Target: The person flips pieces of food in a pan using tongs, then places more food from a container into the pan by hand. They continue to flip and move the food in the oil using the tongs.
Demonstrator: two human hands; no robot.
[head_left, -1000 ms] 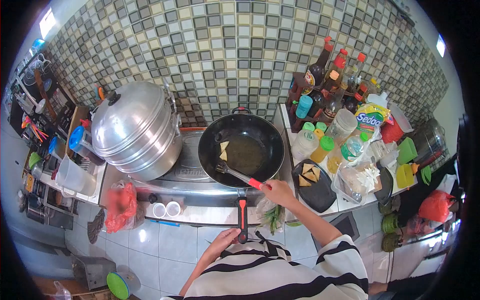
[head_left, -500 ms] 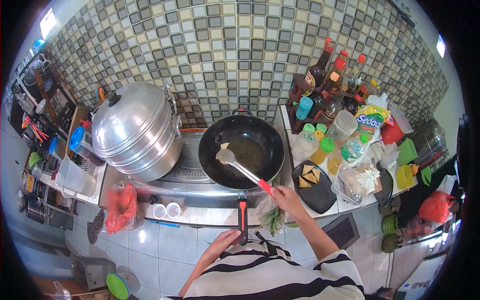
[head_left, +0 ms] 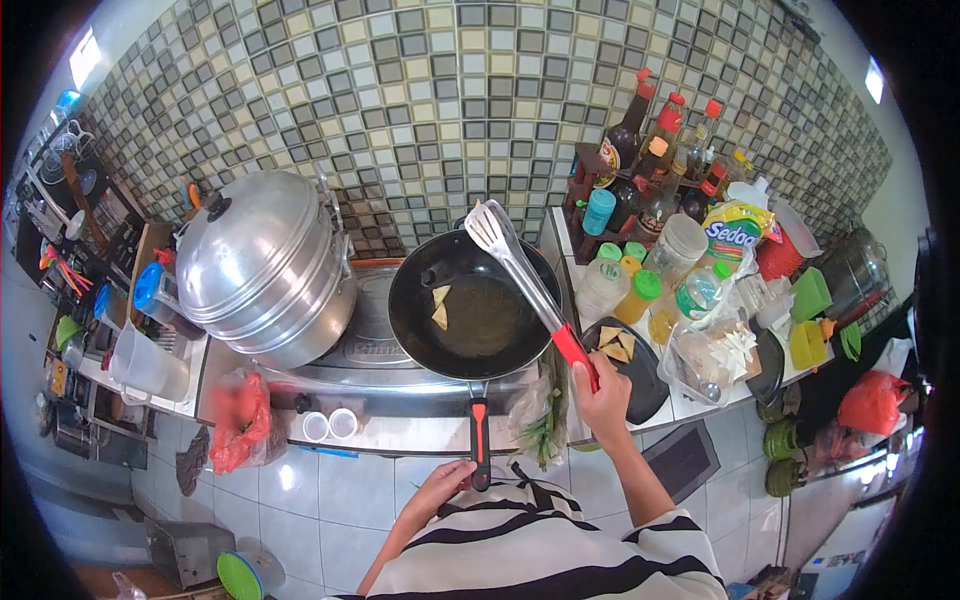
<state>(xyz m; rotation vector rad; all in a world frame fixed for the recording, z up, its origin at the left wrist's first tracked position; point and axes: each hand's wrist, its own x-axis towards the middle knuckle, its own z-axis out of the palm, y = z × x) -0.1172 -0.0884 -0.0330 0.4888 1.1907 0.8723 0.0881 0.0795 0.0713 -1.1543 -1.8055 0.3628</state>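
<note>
The tongs [head_left: 530, 280] had come up out of the frying pan [head_left: 500, 345]. Half a second earlier their head lay over the triangular pieces [head_left: 440, 317] in the left part of the pan; now it hung over the far rim at the upper middle of the frame, with nothing visibly caught in it. Both pieces lay bare, close together on the pan's bottom, so the turning or nudging seemed paused.

The right hand [head_left: 602, 395] had shifted rightward, its fingers wrapped firmly round the red handles of the tongs; how far apart the tips stood I could not tell. It now overlapped the view of the black plate [head_left: 645, 395], where more triangles [head_left: 618, 344] lay on the worktop [head_left: 390, 430], right of centre.

The left hand [head_left: 440, 485] had stayed at lower centre, its grip closed on the end of the pan handle [head_left: 480, 430], which appeared to steady the pan.
</note>
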